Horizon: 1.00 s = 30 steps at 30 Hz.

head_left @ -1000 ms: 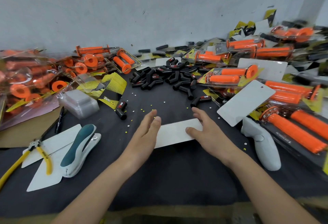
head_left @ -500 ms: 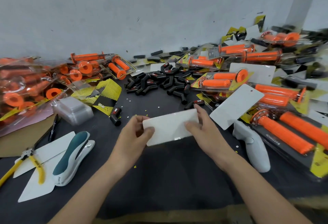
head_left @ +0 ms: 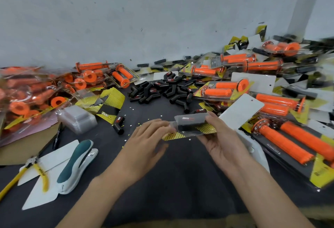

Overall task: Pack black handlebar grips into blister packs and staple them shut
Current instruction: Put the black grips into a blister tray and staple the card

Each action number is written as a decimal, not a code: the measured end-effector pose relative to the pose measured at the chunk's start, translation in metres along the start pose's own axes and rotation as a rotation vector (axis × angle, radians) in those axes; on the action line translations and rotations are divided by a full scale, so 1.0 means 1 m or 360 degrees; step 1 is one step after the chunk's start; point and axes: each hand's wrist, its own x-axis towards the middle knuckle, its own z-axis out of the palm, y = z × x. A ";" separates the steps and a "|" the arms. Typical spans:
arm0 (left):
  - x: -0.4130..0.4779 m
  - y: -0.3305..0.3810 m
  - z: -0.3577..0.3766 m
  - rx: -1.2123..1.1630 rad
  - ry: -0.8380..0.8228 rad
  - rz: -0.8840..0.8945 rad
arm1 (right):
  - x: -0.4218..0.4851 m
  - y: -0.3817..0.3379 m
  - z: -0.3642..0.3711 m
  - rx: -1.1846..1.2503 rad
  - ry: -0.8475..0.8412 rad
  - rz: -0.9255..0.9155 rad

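Your right hand [head_left: 220,142] pinches the right end of the clear plastic blister pack with yellow-black card [head_left: 193,124], held at centre; your left hand [head_left: 150,133] meets its left end, grip too blurred to tell. Loose black rubber handlebar grips [head_left: 162,92] lie at twelve o'clock, the teal-and-white stapler [head_left: 75,164] at eight: stapling looks undone.

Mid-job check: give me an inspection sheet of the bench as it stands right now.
Surface: dark cloth table, dotted with small paper scraps.
Job's things: blister pack with yellow-black card held above the table; loose black grips piled behind it; stapler lying at left.
Clutter: packed orange grips on both sides, white cards, yellow pliers, marker.
Hands: right hand holds the pack's right end; left hand at its left end, blurred, grip unclear.
Cables: nothing seen.
Surroundings: pale wall behind.
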 end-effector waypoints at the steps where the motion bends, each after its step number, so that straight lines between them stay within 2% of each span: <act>1: -0.005 -0.007 -0.009 0.0003 -0.0024 -0.0131 | 0.003 0.004 0.003 -0.0001 0.0007 0.0008; 3: -0.021 -0.027 -0.032 0.0053 0.0099 -0.0475 | 0.007 0.015 0.011 -0.0039 0.0027 0.0044; 5: -0.045 -0.053 -0.055 0.0265 0.0160 -0.0935 | 0.009 0.028 0.019 -0.0107 0.0030 0.0100; 7: -0.066 -0.070 -0.068 0.0471 -0.0126 -0.1393 | 0.010 0.039 0.024 -0.0168 0.0016 0.0138; 9: -0.082 -0.082 -0.069 0.0376 -0.0391 -0.1590 | 0.010 0.044 0.029 -0.0193 -0.0011 0.0147; 11: -0.089 -0.087 -0.067 0.0152 -0.0416 -0.1501 | 0.010 0.045 0.030 -0.0211 -0.0046 0.0151; 14: -0.082 -0.081 -0.061 -0.0268 -0.0358 -0.1160 | 0.010 0.042 0.025 -0.0311 -0.0074 0.0128; 17: -0.061 -0.066 -0.043 -0.0567 -0.0385 -0.1020 | 0.011 0.039 0.014 -0.0447 -0.0008 0.0081; 22: -0.034 -0.041 -0.015 -0.0781 -0.0385 -0.0840 | 0.015 0.031 -0.006 -0.0570 0.0098 0.0045; 30: -0.022 -0.034 -0.004 -0.0934 -0.0434 -0.0762 | 0.019 0.038 -0.010 -0.0519 0.0123 0.0002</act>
